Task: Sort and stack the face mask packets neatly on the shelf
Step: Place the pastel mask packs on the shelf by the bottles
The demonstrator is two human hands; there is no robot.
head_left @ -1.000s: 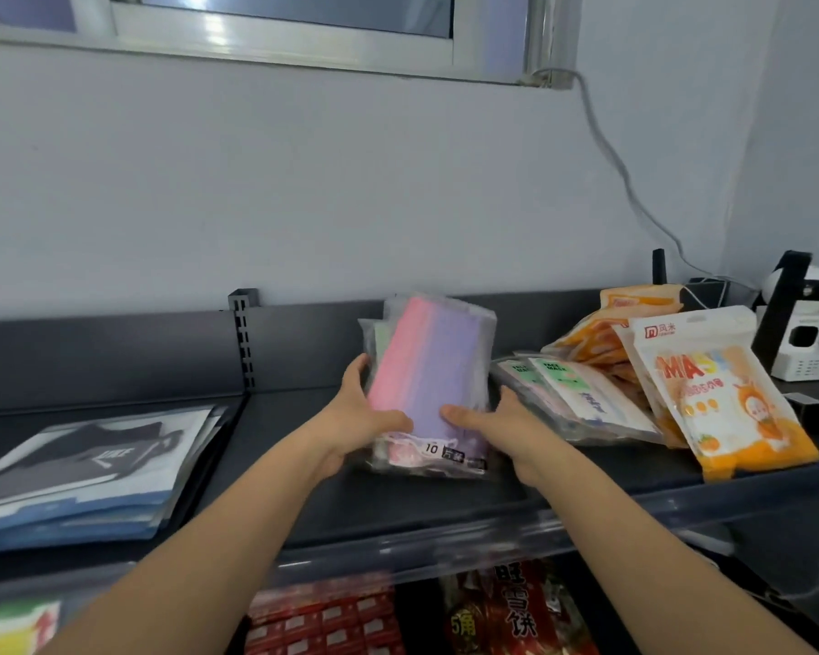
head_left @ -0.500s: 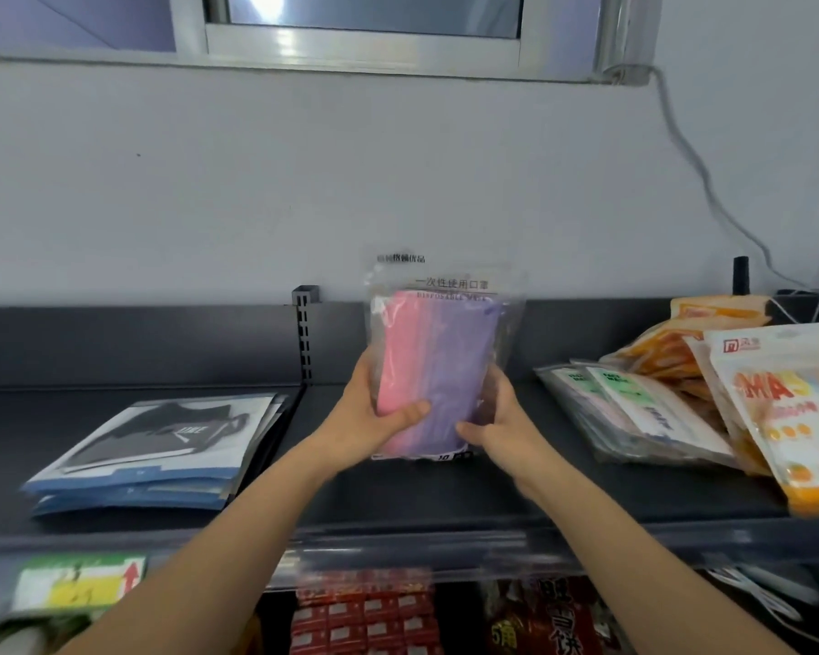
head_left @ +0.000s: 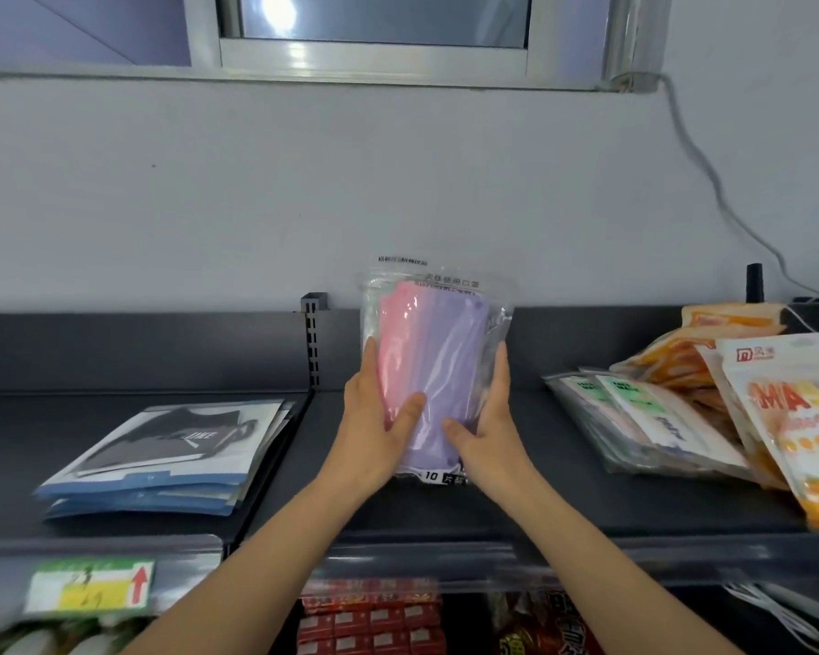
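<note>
On my far left, a stack of flat blue-edged packets (head_left: 162, 465) lies on the dark shelf (head_left: 436, 512). At centre I see the left grip (head_left: 379, 427) curled round the left edge of a clear packet of pink and purple face masks (head_left: 440, 366), thumb across its front. The right grip (head_left: 488, 427) clasps the right edge the same way. The packet stands upright over the middle of the shelf, facing me; whether its bottom edge touches the shelf I cannot tell. Further right, green-labelled mask packets (head_left: 644, 418) lie fanned on the shelf beside a heap of orange pouches (head_left: 682, 356), with a white-and-orange pouch (head_left: 795, 418) propped at the right edge.
</note>
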